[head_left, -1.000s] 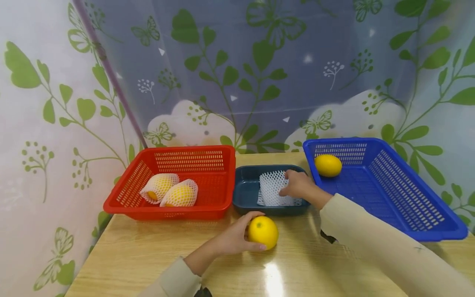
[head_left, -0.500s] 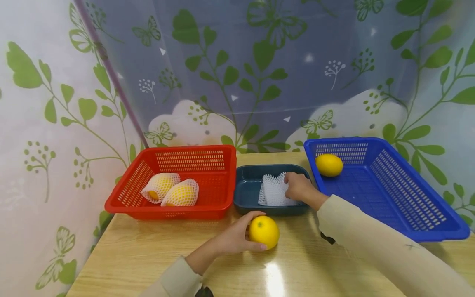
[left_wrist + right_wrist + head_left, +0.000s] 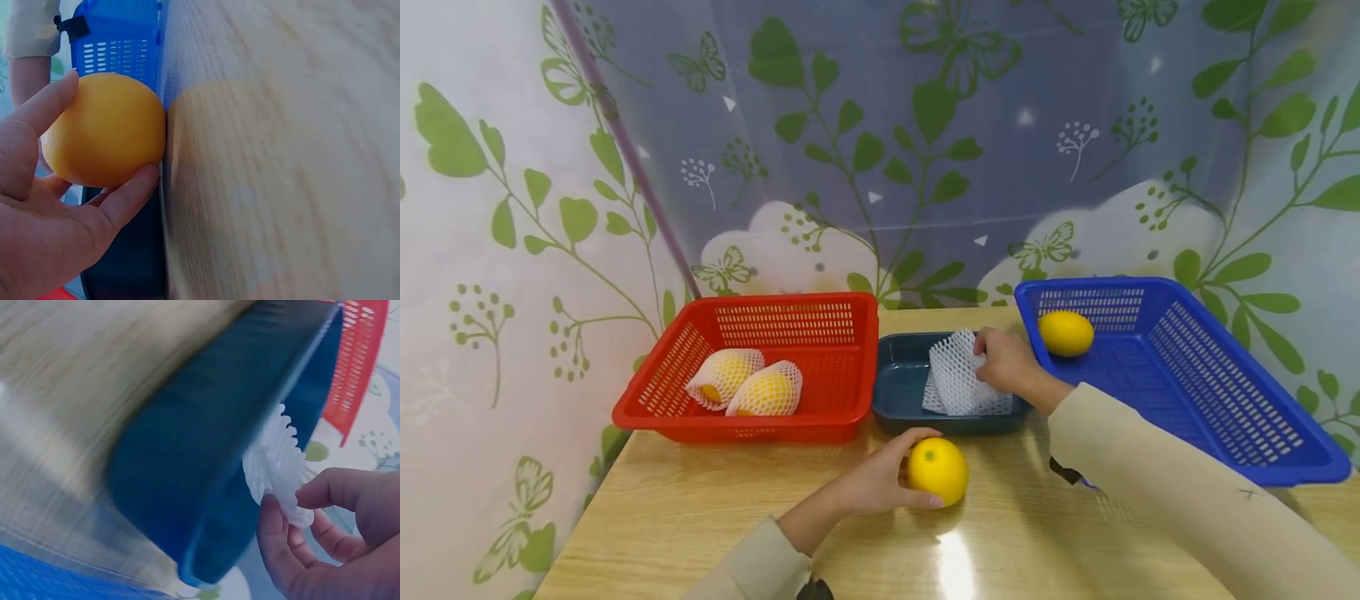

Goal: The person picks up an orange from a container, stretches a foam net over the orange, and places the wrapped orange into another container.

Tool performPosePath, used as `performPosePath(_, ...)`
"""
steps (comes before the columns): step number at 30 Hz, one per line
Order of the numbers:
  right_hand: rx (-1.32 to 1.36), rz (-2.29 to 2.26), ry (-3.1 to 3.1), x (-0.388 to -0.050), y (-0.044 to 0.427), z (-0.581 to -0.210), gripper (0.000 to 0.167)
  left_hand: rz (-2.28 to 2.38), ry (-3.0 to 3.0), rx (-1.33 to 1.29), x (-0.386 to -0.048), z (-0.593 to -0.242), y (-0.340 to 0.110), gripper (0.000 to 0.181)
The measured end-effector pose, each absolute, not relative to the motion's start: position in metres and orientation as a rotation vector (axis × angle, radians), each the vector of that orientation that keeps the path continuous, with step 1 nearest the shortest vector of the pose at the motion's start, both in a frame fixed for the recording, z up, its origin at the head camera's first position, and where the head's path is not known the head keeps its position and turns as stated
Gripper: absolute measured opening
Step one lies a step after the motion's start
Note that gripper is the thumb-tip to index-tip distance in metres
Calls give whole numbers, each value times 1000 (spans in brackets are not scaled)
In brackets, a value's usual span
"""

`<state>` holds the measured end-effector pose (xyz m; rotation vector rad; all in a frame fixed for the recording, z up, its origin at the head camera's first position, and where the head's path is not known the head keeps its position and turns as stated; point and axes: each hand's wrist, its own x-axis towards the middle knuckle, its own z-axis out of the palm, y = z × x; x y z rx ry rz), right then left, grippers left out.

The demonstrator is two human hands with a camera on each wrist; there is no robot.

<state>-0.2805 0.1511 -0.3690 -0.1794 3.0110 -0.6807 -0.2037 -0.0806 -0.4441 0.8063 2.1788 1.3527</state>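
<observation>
Wooden table [image 3: 677,500], left fingers [image 3: 132,197] gripping yellow fruit [image 3: 940,472], right fingers [image 3: 275,544] pinching foam net [image 3: 953,367], now higher

The left forearm [image 3: 811,518] is extended from the lower edge, and the left grip [image 3: 874,483] is held with thumb and fingers parted in a broad curve. Farther forward, the right grip [image 3: 1006,362] is drawn into a pinch between thumb and fingertips. Both arms are covered by pale sleeves [image 3: 1180,483]; the wrists are left bare.

Leaf-print backdrop [image 3: 850,225] behind; wooden table [image 3: 685,492], bright glare [image 3: 955,562].
</observation>
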Motion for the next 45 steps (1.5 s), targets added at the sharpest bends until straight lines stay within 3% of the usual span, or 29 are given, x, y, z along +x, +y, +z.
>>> performPosePath(11,-251,-848,3004,-259,152,-339,25,1362,2168,787,-204,-444,-80,73)
performPosePath(17,-374,-904,3052,-243,156,-331,26,1407,2230,736,-204,-436,-87,63)
performPosePath(23,-498,-889,3128,-226,158,-325,30,1606,2345,735,-202,-415,-93,48)
performPosePath(32,-611,-914,3189,-194,156,-323,31,1839,2567,883,-212,-384,-80,49)
performPosePath(45,-714,-960,3189,-168,147,-325,34,1629,2809,891,-226,-385,-63,43)
